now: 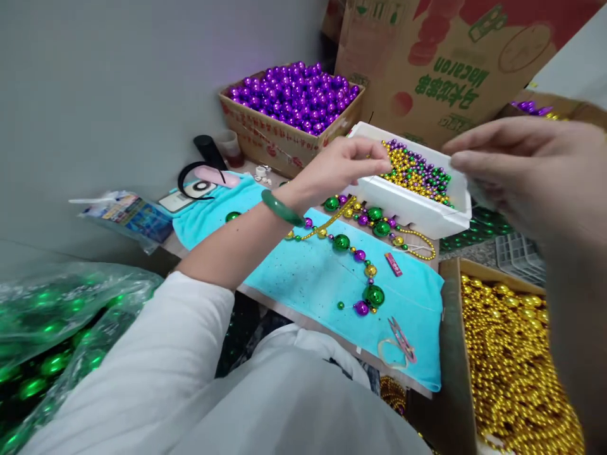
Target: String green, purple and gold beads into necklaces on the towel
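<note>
My left hand (355, 161) is raised at the near-left edge of the white foam box (422, 212), thumb and fingertips pinched together. What it holds, if anything, is too small to make out. My right hand (531, 155) is up at the right, close to the camera and blurred, its thumb and forefinger also pinched on something I cannot make out. Small gold, purple and green beads (412, 170) lie in the foam box. Below the hands, a string of mixed beads (341, 242) curves across the turquoise towel (303, 278), ending in a small green bead (340, 305).
Thread snips (403, 341) and a small pink packet (393, 264) lie on the towel. Behind stands a carton of purple balls (294, 95); gold bead strands (512, 366) fill a carton at right. A plastic bag of green balls (47, 363) is at left, a cup (230, 150) farther back.
</note>
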A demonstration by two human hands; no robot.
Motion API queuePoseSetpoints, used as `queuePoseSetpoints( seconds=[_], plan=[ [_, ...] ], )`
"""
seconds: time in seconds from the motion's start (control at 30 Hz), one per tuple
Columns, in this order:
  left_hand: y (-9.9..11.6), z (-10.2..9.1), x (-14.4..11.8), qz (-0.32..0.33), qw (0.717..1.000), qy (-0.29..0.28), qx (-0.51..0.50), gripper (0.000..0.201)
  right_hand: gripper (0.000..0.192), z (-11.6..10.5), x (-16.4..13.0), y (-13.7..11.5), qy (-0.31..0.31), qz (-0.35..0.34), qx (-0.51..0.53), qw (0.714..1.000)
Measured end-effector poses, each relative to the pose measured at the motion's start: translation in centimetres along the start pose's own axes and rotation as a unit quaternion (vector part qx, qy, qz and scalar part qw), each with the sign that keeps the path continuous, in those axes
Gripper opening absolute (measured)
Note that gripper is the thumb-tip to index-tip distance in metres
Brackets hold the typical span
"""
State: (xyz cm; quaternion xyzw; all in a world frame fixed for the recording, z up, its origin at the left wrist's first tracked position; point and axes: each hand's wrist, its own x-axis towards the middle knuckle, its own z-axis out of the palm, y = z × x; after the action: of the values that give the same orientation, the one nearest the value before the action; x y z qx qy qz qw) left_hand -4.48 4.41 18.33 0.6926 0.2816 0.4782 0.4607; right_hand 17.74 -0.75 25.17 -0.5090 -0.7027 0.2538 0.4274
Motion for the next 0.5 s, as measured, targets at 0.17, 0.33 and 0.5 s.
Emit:
queuePoseSetpoints(
  seconds=[0.17, 0.33, 0.5],
  plan=[
    [2.9, 0.2, 0.2, 0.027, 0.999, -0.036, 0.003, 0.010, 0.006, 5.7, 0.4, 0.9, -0.025, 0.016, 0.117, 0.993],
    [2.8, 0.2, -0.5, 0.044, 0.999, -0.026, -0.009, 0.007, 0.012, 7.0, 0.4, 1.2, -0.025, 0.007, 0.146, 0.989],
    [2.0, 0.3, -0.7, 0.046, 0.999, -0.024, -0.016, 0.009, 0.015, 7.4, 0.1, 1.1, -0.059, 0.020, 0.123, 0.990]
  ],
)
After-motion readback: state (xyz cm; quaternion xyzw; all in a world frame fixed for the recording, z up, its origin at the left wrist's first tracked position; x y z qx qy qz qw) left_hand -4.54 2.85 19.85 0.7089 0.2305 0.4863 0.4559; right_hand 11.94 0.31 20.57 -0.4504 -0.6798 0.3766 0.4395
